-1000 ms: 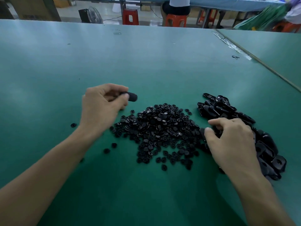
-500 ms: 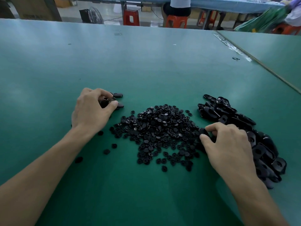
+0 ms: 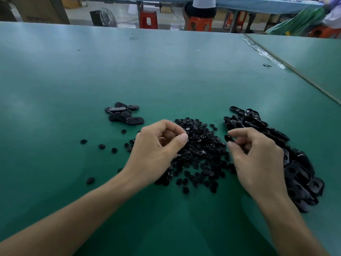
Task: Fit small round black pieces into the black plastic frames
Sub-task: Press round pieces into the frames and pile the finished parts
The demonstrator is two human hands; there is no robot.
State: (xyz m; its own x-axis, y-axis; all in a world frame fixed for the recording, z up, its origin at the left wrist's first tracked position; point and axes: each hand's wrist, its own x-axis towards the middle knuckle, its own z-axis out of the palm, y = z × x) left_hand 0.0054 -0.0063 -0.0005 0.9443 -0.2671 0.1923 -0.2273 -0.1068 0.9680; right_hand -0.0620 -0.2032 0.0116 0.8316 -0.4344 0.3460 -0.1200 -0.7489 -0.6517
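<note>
Pinching one black frame (image 3: 229,140) between curled thumb and forefinger, the right hand (image 3: 258,159) hovers beside the heap of small round pieces (image 3: 203,154) near the green worktop's (image 3: 166,71) near edge. The left hand's (image 3: 156,146) fingers (image 3: 181,140) curl above that heap, thumb meeting forefinger; whether they grasp a piece cannot be told. About six frames form a small cluster (image 3: 125,115) leftward; an uncounted larger frame pile (image 3: 299,169) lies rightward. At least six stray pieces (image 3: 101,146) dot the left.

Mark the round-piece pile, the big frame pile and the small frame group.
round-piece pile (image 3: 203,150): head view, middle of the heap.
big frame pile (image 3: 299,170): head view, frame in its near half.
small frame group (image 3: 135,120): head view, nearest frame's top.
</note>
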